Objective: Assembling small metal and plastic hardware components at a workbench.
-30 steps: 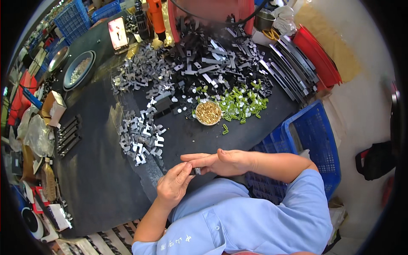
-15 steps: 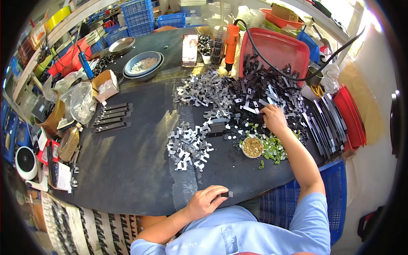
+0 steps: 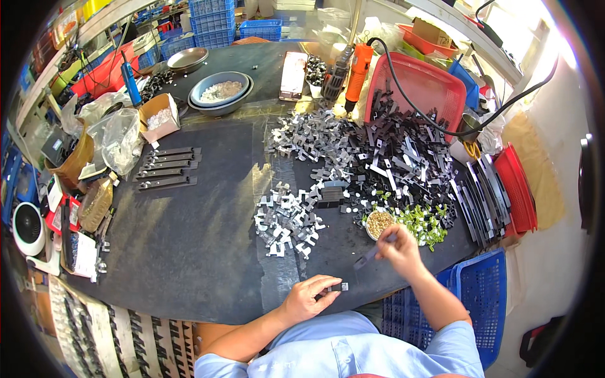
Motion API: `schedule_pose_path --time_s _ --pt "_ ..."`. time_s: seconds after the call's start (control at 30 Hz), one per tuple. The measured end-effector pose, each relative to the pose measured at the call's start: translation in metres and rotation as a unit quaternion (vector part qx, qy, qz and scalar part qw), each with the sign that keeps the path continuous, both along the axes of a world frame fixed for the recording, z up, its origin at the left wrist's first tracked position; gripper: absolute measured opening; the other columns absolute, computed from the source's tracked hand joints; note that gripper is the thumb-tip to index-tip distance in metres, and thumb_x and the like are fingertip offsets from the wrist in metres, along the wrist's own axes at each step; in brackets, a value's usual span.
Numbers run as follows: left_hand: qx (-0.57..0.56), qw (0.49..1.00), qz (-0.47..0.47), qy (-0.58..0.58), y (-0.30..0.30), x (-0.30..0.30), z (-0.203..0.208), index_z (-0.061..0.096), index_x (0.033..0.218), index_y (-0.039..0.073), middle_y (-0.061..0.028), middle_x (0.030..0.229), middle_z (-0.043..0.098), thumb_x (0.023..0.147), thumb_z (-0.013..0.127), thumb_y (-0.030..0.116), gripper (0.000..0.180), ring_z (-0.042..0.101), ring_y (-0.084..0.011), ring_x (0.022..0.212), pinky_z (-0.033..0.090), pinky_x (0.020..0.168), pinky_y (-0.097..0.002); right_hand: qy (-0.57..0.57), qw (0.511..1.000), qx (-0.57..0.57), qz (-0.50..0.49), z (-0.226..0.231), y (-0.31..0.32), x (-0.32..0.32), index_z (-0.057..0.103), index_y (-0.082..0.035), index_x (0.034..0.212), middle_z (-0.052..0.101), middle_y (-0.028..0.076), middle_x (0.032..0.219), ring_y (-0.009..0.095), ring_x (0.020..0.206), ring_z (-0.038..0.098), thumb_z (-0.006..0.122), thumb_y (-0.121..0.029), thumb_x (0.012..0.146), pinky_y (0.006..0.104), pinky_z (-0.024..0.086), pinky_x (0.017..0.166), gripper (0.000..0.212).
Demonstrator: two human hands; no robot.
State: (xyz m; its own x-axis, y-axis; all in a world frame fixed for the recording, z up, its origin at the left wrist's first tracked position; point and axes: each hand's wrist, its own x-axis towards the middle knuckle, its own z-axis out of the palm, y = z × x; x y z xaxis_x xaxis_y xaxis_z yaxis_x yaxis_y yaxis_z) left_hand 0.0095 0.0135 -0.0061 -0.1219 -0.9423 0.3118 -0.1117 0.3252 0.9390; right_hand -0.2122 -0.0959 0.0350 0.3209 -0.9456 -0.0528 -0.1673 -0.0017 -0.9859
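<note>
Near the table's front edge, my left hand [image 3: 307,298] is closed on a small dark part [image 3: 339,287] with a pale, shiny end; most of it is hidden by my fingers. My right hand [image 3: 402,252] pinches a flat dark metal strip [image 3: 367,259], slightly blurred, over the table just right of my left hand. Right beside that hand stands a round cup of small brass-coloured pieces [image 3: 379,223]. Green vial-like pieces [image 3: 427,225] lie loose to its right. Grey bent clips [image 3: 287,220] are heaped to the left, and dark metal strips [image 3: 413,148] spread farther back.
A red basket [image 3: 441,85] lies tipped behind the strips, near an orange power screwdriver [image 3: 358,69] on a black cable. Several assembled dark bars [image 3: 167,169] lie in a row at left. Blue bowl [image 3: 219,89] at the back; long strips [image 3: 482,201] at right; blue crate [image 3: 482,296] below.
My right hand has come back from the dark strip pile toward my left hand, now carrying a strip. My left hand stays nearly still with its part. The whole view has shifted slightly.
</note>
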Motion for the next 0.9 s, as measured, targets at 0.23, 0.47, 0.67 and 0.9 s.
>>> schedule_pose_path --time_s 0.23,0.47,0.67,0.9 --pt "0.034 0.999 0.004 -0.017 -0.007 0.01 0.004 0.064 0.1 0.005 -0.0093 0.095 0.065 0.075 0.069 0.007 0.026 0.063 -0.0169 0.073 0.053 0.063 -0.0272 0.11 0.993 0.048 -0.006 -0.016 0.055 -0.001 0.048 -0.001 0.086 0.058 0.006 0.076 0.014 0.067 0.063 0.061 0.002 0.079 0.025 0.05 0.06 0.015" --pt "0.09 0.991 0.029 0.09 -0.012 0.013 -0.002 0.058 0.105 -0.006 -0.0098 0.093 0.06 0.08 0.054 -0.012 0.026 0.063 -0.0149 0.074 0.053 0.065 -0.0254 0.366 0.888 -0.27 0.073 -0.001 0.045 -0.005 0.054 -0.007 0.087 0.055 0.009 0.089 0.03 0.07 0.059 0.067 -0.016 0.075 0.039 0.048 0.06 0.02" --pt "0.12 0.99 0.017 0.066 -0.009 0.006 -0.002 0.059 0.105 -0.005 -0.0089 0.095 0.058 0.081 0.057 -0.008 0.025 0.061 -0.0121 0.074 0.053 0.065 -0.0235 0.341 0.875 -0.339 0.046 -0.013 0.044 -0.016 0.059 -0.008 0.095 0.055 0.005 0.095 0.024 0.08 0.059 0.069 -0.017 0.072 0.0359 0.049 0.065 0.026" --pt "0.089 0.994 0.049 -0.05 0.006 -0.008 0.025 0.062 0.102 -0.002 -0.0044 0.094 0.058 0.08 0.06 -0.006 0.023 0.057 -0.0068 0.072 0.048 0.063 -0.0181 0.311 0.856 -0.392 0.13 -0.026 0.054 0.004 0.061 -0.01 0.092 0.052 0.005 0.116 0.023 0.112 0.046 0.071 -0.019 0.069 0.0383 0.036 0.086 0.027"
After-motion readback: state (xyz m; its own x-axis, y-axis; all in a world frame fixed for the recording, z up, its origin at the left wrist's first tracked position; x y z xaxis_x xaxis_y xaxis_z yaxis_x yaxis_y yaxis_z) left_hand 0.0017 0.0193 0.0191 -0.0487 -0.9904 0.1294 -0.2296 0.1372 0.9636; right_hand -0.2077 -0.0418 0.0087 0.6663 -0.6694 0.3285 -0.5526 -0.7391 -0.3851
